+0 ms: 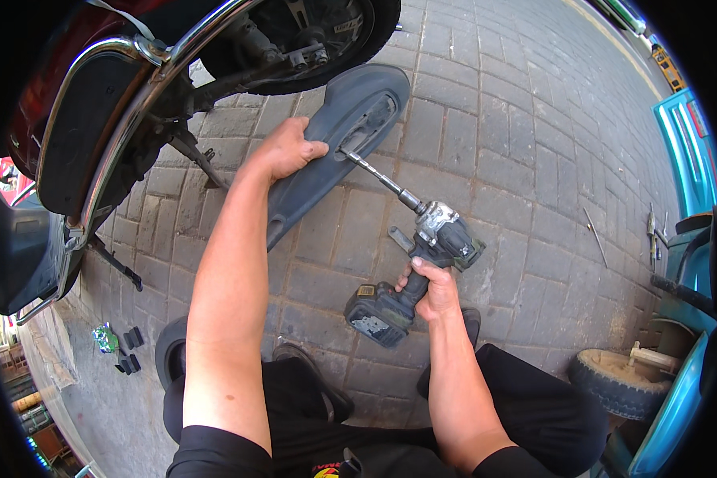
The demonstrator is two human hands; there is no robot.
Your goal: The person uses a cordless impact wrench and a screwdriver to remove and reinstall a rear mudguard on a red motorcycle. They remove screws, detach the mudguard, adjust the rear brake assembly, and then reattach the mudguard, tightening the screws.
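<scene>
A long dark grey plastic cover (327, 171) with a recessed slot stands tilted on the brick paving, beside the scooter's wheel. My left hand (289, 149) grips its upper left edge, the thumb lying on the face near the recess. In my right hand (436, 288) is a cordless impact wrench (446, 235), held by its handle with the fingers wrapped round it. From the wrench a long socket extension (378, 175) reaches up and left, its tip at the cover's recess beside my left thumb. Whatever the tip engages is hidden.
At the upper left stands a scooter with a chrome bar (127, 131) and a black wheel (311, 40). A thin metal rod (595, 237) lies to the right. Beyond it are a blue wheeled cart with a rubber wheel (620, 384) and hand tools. Small dark pieces (131, 338) lie lower left.
</scene>
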